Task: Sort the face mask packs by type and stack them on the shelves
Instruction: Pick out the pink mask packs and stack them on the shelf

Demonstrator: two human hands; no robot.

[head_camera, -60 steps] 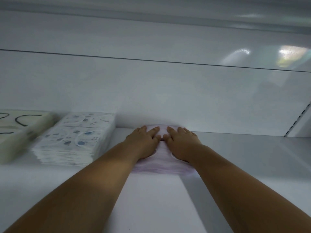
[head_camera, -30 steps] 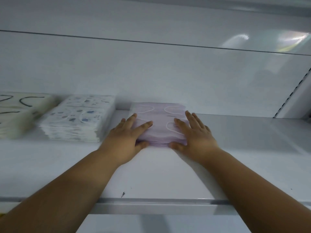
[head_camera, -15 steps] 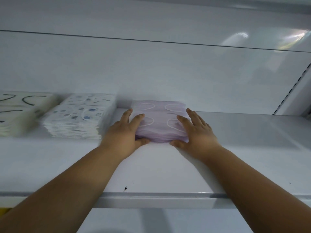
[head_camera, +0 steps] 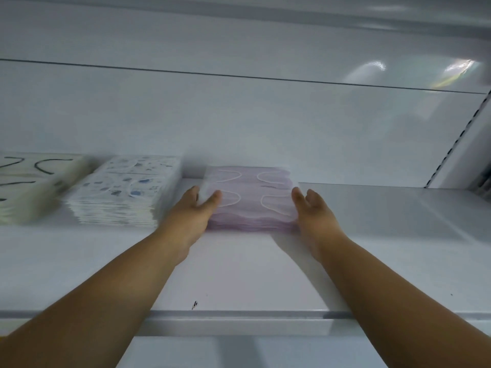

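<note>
A stack of purple face mask packs [head_camera: 251, 200] lies on the white shelf [head_camera: 239, 274], pushed close to the back wall. My left hand [head_camera: 192, 213] presses flat against the stack's left side with straight fingers. My right hand [head_camera: 312, 212] lies flat against its right side in the same way. To the left sits a stack of white packs with a blue print [head_camera: 125, 192]. Further left is a cream stack with black ear loops [head_camera: 29, 181], cut off by the frame edge.
The shelf's front lip [head_camera: 239, 314] runs across the lower part of the view. A slotted upright rail [head_camera: 457, 139] rises at the right. The shelf surface stretches bare to the right of the purple stack.
Both hands slid from the top of the purple stack to its left and right sides. The stack now sits squarer and closer to the back wall.
</note>
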